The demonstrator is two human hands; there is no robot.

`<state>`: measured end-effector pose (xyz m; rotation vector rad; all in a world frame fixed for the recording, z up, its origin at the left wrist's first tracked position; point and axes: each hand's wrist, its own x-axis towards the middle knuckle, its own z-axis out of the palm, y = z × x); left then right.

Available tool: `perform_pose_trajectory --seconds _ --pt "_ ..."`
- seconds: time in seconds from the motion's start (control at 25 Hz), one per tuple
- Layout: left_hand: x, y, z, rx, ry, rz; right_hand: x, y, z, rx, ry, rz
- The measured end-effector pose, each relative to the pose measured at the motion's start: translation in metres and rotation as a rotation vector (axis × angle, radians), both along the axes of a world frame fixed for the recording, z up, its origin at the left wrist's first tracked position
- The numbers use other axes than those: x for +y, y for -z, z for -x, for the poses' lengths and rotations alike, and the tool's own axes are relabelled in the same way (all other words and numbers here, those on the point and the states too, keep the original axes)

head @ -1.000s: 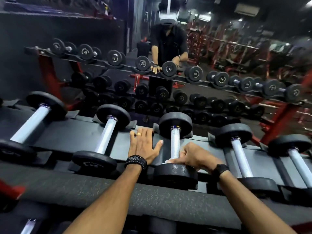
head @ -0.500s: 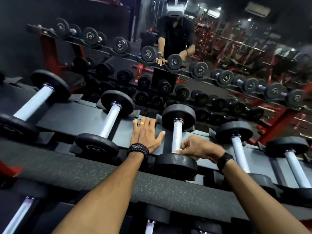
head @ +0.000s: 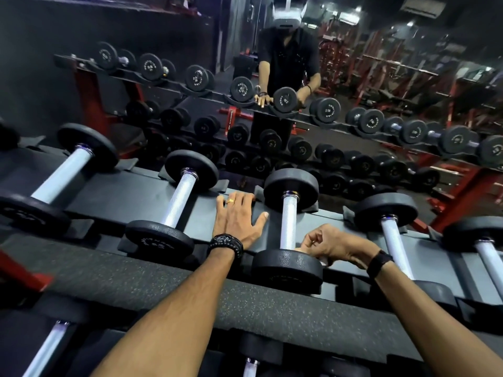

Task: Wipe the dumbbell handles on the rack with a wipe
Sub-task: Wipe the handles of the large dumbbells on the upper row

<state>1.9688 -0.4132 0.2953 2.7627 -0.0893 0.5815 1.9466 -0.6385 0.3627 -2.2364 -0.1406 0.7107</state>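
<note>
At handle [head: 289,224] base, right hand [head: 333,244] curled, wipe unclear.

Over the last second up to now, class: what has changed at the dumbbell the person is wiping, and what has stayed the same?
The right hand has slid back along the knurled silver handle to its near end, beside the near black weight plate. Its grip looks looser, and the white wipe is barely visible now. The left hand stays flat on the grey rack shelf, and the dumbbells have not shifted.

The right hand [head: 330,244] has moved down the dumbbell handle [head: 289,223] from mid-shaft to its near end, against the near weight plate [head: 287,268]. The wipe is now almost fully hidden.
</note>
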Motion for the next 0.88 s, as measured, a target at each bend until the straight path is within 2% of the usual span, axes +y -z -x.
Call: perform_pose_trajectory --seconds 0.12,0.4,0.64,0.8,0.88 --pt "0.0 0.001 -0.001 0.007 0.005 -0.003 -0.002 -0.007 0.005 0.089 0.01 -0.177" --pt "0.0 0.001 0.0 0.015 0.003 -0.002 0.026 0.005 0.012 -0.027 -0.024 -0.074" --pt "0.0 0.0 -0.001 -0.009 0.002 0.014 0.033 -0.024 0.018 0.078 0.199 -0.115" --pt "0.001 0.0 0.0 -0.006 0.006 0.021 0.038 -0.015 0.024 0.063 0.177 -0.127" --pt "0.0 0.0 0.0 -0.001 0.003 0.009 0.028 -0.024 0.023 0.088 0.253 -0.184"
